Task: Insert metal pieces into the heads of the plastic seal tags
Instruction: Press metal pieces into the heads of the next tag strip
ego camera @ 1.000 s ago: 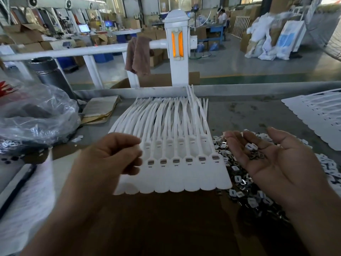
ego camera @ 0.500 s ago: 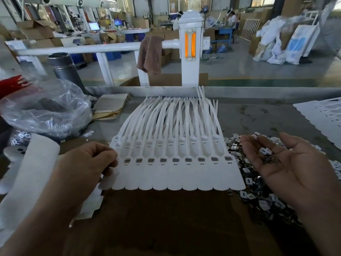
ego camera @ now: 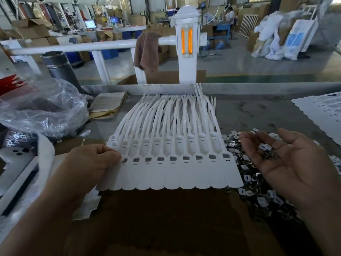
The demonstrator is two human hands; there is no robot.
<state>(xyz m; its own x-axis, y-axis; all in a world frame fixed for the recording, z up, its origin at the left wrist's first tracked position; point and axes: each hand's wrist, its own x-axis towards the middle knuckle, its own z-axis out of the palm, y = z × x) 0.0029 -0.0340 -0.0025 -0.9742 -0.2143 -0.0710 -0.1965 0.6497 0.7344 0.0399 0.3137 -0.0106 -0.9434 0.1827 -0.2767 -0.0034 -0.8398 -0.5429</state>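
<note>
The left hand (ego camera: 90,163) had dropped from its raised place over the tags to their left edge, while the right hand (ego camera: 287,159) stayed palm-up on the other side. The grey worktable (ego camera: 249,111) ran across the view, with a brown board (ego camera: 156,218) covering its near part. A sheet of seal tags (ego camera: 175,174) lay flat in the middle, its rounded flag ends resting on the board and its long white tails fanning away toward the far rim. A crumpled clear plastic bag (ego camera: 42,111) sat well to the left, and a second white sheet (ego camera: 321,109) lay at the far right. A pile of metal pieces (ego camera: 258,193) spread just beside the right edge of the sheet, partly under the right hand. The left hand's fingers were curled, with thumb and forefinger pinching the sheet at the leftmost head of the front row of heads (ego camera: 173,158); a metal piece may have sat between the fingertips, but the dim view did not settle it. The right hand lay released, fingers relaxed, cradling a few loose metal pieces (ego camera: 267,152) in the palm above the pile.
</note>
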